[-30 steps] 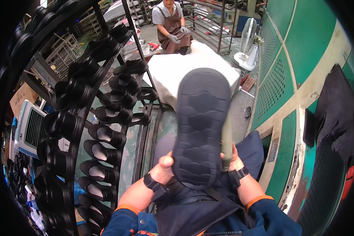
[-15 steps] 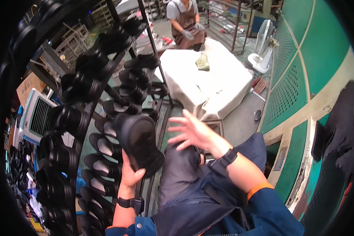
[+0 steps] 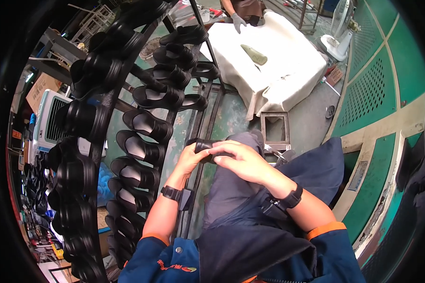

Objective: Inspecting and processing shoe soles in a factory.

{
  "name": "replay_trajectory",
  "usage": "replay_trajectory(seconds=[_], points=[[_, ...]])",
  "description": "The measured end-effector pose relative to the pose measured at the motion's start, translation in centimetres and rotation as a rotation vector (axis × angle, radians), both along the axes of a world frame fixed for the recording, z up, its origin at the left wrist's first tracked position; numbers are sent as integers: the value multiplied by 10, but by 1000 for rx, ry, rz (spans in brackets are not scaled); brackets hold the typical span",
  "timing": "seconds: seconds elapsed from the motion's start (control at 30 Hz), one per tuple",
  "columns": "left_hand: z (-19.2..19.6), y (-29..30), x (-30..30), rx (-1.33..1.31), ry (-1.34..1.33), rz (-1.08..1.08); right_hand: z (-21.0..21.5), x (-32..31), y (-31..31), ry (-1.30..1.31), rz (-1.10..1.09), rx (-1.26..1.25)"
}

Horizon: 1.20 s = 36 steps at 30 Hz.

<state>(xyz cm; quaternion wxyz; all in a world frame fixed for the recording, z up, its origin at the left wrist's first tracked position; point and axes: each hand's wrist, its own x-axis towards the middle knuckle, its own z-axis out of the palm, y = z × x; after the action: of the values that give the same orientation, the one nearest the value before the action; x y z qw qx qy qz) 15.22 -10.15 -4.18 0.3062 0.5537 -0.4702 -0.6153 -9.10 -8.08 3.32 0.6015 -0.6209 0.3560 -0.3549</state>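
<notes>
A black shoe (image 3: 203,145) is held in front of my knees, beside the metal rack. My left hand (image 3: 188,163) grips it from the left side. From the right, my right hand (image 3: 244,161) closes over it, fingers bent across its top and reaching the left thumb. Both hands cover much of the shoe, so its sole and far side are hidden. Just left of my hands, several similar black shoes (image 3: 148,126) with pale insides sit in rows on the rack.
Ahead stands a table with a white cloth (image 3: 288,45), bearing an olive-green block (image 3: 254,55). A co-worker's gloved hand (image 3: 238,22) rests at its far edge. Green metal panels (image 3: 370,96) line the right, near a white fan (image 3: 337,45). An air cooler (image 3: 49,120) stands left.
The shoe has turned from sole-up and moved right, lower over my lap. My right hand, earlier spread apart from it, now closes on it. The view has tilted down.
</notes>
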Motion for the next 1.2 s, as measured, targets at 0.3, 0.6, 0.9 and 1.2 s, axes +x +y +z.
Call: replay_trajectory(seconds=[0.3,0.6,0.9,1.2], points=[[-25,-135,-46,-317,-59,-375,13,-41,12,-179,57,290],[-94,-288,-25,-466,-924,-32,7,-65,4,-150,67,443],[-81,-145,-52,-237,-218,-239,18,-60,-26,-20,136,508],[56,-70,-102,-286,150,-214,96,-72,-50,424,253,-114]])
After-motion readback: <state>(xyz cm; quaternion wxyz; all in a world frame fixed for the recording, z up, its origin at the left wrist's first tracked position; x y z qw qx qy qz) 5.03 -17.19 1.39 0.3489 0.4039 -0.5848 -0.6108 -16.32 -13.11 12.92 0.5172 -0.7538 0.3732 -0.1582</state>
